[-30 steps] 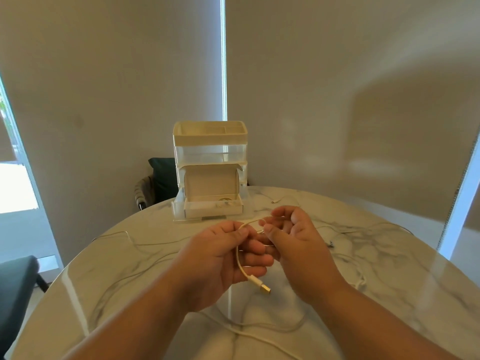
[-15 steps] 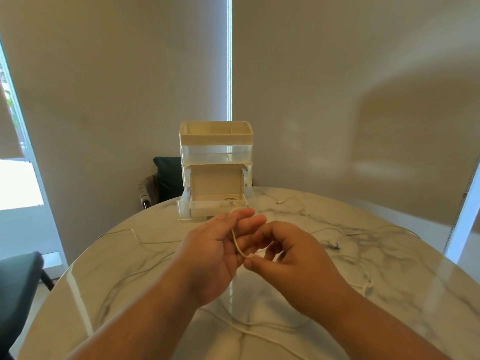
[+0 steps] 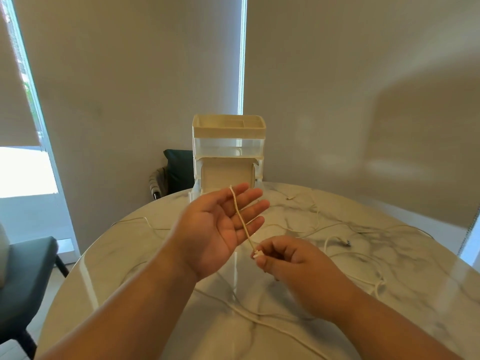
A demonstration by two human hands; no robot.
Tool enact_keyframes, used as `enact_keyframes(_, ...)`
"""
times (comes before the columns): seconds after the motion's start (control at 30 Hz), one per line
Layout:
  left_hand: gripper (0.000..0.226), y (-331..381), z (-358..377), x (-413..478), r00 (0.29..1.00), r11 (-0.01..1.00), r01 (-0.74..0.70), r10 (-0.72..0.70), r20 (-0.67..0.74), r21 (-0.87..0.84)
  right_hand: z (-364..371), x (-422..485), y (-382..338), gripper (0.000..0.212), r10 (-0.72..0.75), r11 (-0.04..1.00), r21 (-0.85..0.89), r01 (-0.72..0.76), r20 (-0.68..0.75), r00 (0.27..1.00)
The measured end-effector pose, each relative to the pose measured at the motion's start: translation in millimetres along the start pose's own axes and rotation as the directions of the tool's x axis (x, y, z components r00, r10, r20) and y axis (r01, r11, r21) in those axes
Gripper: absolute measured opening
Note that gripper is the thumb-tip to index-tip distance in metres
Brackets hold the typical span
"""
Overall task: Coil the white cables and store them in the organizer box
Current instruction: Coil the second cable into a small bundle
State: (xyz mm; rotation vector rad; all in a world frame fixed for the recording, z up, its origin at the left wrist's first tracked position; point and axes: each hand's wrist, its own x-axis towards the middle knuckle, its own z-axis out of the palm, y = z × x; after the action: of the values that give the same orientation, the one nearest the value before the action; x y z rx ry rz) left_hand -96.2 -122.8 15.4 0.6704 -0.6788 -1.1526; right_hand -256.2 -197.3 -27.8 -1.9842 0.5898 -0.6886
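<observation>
The right hand (image 3: pixel 291 258) pinches the plug end of 1 cable (image 3: pixel 241 219). The cable runs up and away across the flat, open left hand (image 3: pixel 215 224), which grips nothing. The box (image 3: pixel 228 131) stands behind both hands, nearer the left 1, on the table (image 3: pixel 428 294)

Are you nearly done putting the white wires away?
Not nearly. No coil shows in the cream plastic organizer box; its lower drawer is hidden behind the left hand. One thin white cable lies across that hand's straight fingers, its plug pinched by the right hand. Several loose white cables sprawl uncoiled on the round marble table.
</observation>
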Motion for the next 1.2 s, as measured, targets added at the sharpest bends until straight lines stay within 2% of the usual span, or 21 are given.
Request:
enact_keyframes(0.17,0.027,-3.1,-4.5,1.4,1.0,0.999,-0.001,0.001,-0.017,0.032,0.5,1.9,6.7,0.014,0.048,0.995,0.089,-0.051,0.04,0.998)
enact_keyframes(0.3,0.033,-3.2,-6.8,3.0,1.0,1.0,0.002,-0.002,-0.031,-0.008,5.6,1.8,6.4,0.025,0.044,0.97,0.237,-0.058,0.064,0.997)
enact_keyframes(0.57,0.045,-5.2,-4.6,-0.2,0.998,0.998,0.039,-0.042,0.048,0.057,8.0,4.9,5.9,0.018,0.023,0.882,0.471,-0.013,-0.016,1.0)
enact_keyframes(0.63,0.04,-5.6,-4.0,-0.3,0.996,0.998,0.044,-0.047,0.075,0.046,8.0,5.1,6.8,0.024,0.046,0.874,0.485,-0.027,-0.027,0.999)
enact_keyframes(0.77,0.031,-5.8,-3.9,0.1,0.996,0.999,0.01,-0.007,0.086,-0.034,7.5,5.0,6.0,0.015,0.094,0.861,0.503,-0.079,-0.005,0.996)
enact_keyframes(0.87,0.027,-5.9,-4.8,-0.1,0.997,0.998,0.012,-0.007,0.08,-0.064,7.8,4.6,6.3,0.016,0.103,0.869,0.485,-0.099,0.018,0.995)
enact_keyframes(1.03,0.025,-5.3,-4.3,-0.8,0.999,0.998,-0.015,0.018,0.044,-0.068,8.5,4.5,9.4,0.012,0.09,0.89,0.445,-0.103,0.052,0.995)
enact_keyframes(1.2,0.028,-5.2,-6.4,0.9,0.999,1.0,0.002,-0.001,0.05,-0.023,9.3,5.8,11.5,0.015,0.077,0.901,0.428,-0.073,0.008,0.997)
